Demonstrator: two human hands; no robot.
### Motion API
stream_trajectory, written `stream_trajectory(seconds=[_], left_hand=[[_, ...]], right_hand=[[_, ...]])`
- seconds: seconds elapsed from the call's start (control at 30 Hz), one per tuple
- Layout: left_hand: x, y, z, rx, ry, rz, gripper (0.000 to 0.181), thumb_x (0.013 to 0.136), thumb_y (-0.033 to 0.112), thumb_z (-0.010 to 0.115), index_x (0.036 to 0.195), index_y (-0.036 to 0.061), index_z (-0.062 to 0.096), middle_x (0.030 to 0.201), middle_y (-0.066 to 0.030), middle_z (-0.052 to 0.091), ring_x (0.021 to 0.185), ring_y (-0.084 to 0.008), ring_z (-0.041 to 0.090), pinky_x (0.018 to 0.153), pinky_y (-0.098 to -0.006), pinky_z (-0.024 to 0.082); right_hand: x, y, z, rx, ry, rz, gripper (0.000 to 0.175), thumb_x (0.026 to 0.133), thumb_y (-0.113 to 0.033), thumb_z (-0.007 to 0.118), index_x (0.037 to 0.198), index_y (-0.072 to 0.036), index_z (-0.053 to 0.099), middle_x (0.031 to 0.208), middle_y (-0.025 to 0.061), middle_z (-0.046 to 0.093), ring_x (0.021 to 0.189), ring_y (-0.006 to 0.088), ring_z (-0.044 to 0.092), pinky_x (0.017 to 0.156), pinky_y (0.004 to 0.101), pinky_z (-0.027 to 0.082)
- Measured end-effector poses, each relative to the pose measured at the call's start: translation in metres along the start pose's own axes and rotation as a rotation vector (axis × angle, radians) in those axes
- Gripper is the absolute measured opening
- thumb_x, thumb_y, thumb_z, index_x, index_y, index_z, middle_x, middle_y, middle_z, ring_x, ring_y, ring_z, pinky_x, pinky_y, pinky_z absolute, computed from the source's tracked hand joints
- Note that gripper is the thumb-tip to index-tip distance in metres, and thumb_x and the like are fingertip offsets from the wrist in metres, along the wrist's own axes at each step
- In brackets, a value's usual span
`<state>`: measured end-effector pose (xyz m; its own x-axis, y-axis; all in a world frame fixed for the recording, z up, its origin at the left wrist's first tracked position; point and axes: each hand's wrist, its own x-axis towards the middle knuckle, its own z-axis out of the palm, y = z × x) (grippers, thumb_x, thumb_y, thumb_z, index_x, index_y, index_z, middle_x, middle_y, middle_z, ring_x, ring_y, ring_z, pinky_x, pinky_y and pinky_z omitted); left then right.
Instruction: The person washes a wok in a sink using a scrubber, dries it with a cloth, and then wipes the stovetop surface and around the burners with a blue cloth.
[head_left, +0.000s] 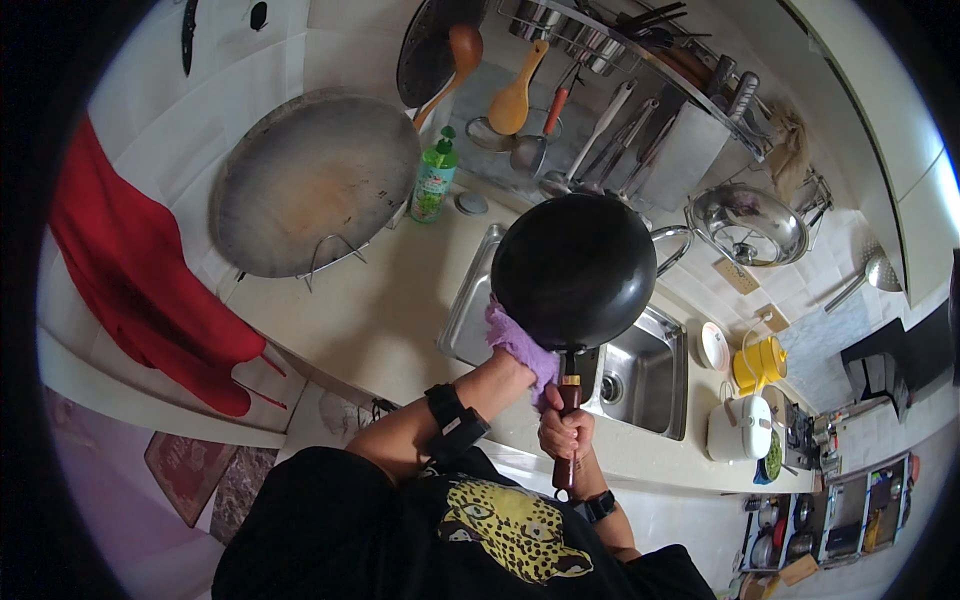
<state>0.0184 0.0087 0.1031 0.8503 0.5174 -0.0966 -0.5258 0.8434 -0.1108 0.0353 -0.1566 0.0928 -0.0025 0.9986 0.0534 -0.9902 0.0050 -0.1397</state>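
Note:
A black wok-like pan (574, 270) is held up over the double-bowl steel sink, a rounded dark face towards me. My right hand (566, 433) is wrapped round its brown handle (570, 394), which points back at my body. At the pan's lower left edge, my left hand (517, 367) has a purple cloth (517, 337) over it. Its fingers are hidden behind the pan and cloth. Part of the sink's left bowl (469, 322) is covered by the pan; the right bowl (645, 375) shows its drain.
Left on the counter, a large round metal lid or wok (322, 187) leans in a wire stand. Beside it stands a green pump bottle (435, 180). Ladles and spatulas (529, 150) hang behind the sink. A yellow kettle (759, 364) and white rice cooker (739, 427) are at right.

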Motion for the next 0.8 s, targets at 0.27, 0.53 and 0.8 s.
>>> stream_trajectory(seconds=[0.27,0.53,0.8], left_hand=[[-0.014,0.055,-0.094,0.656,0.135,-0.138,0.046,0.087,0.046,0.037,0.11,0.0096,0.053,0.109,-0.0099,0.057,0.1,-0.0232,0.053,0.088,-0.036,0.04],[0.018,0.081,0.08,0.687,0.01,-0.112,0.05,0.086,0.049,0.039,0.109,0.0077,0.053,0.105,-0.0116,0.058,0.095,-0.0259,0.055,0.086,-0.0348,0.043],[-0.023,0.043,0.081,1.907,-0.607,1.343,0.047,0.079,0.023,0.061,0.12,0.0058,0.047,0.122,-0.0179,0.043,0.115,-0.0348,0.04,0.095,-0.0397,0.032]], right_hand=[[0.007,0.01,-0.002,-0.432,0.212,0.01,0.029,0.067,0.003,0.05,0.09,-0.007,0.035,0.049,0.0047,0.035,0.032,0.0116,0.033,0.026,0.0257,0.031],[-0.029,0.023,0.011,-0.649,0.355,0.076,0.033,0.063,0.003,0.054,0.087,-0.01,0.036,0.047,0.0052,0.038,0.032,0.0125,0.035,0.028,0.0263,0.032],[-0.007,0.034,0.006,-0.499,0.355,-0.044,0.027,0.069,-0.004,0.055,0.091,-0.011,0.041,0.05,0.0011,0.036,0.034,0.0095,0.033,0.029,0.0238,0.03]])
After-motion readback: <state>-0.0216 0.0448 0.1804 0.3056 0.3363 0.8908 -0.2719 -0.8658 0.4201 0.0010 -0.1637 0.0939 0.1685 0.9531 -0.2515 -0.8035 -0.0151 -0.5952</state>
